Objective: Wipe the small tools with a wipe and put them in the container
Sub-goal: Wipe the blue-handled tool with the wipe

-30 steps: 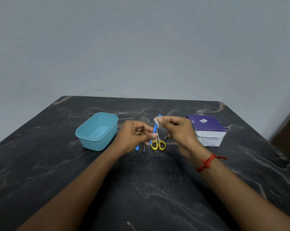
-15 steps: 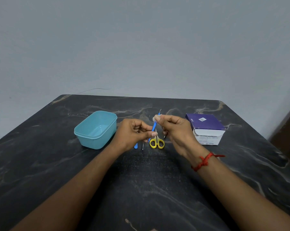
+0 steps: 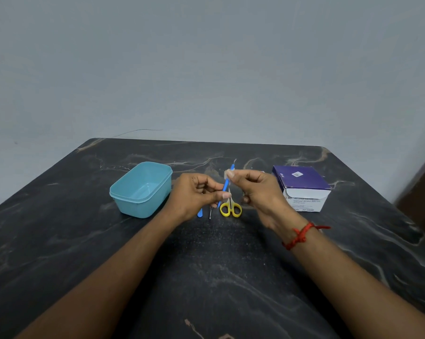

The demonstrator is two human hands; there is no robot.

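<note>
The left hand [image 3: 196, 195] pinches the lower end of the thin blue tool [image 3: 225, 184] to steady it upright above the table [image 3: 59, 241], so the right hand [image 3: 255, 189] can pinch the wipe [image 3: 227, 173] around its upper shaft, while the teal container [image 3: 143, 189] waits empty, just left.

The only readable print is on the purple-and-white box [image 3: 302, 189] at the right of the table. Its white near face carries "BD" and, beside it, "Alcohol Swabs"; the smaller lines below are too blurred to read. A small white code label [image 3: 297, 174] sits on its purple top, unreadable.
</note>
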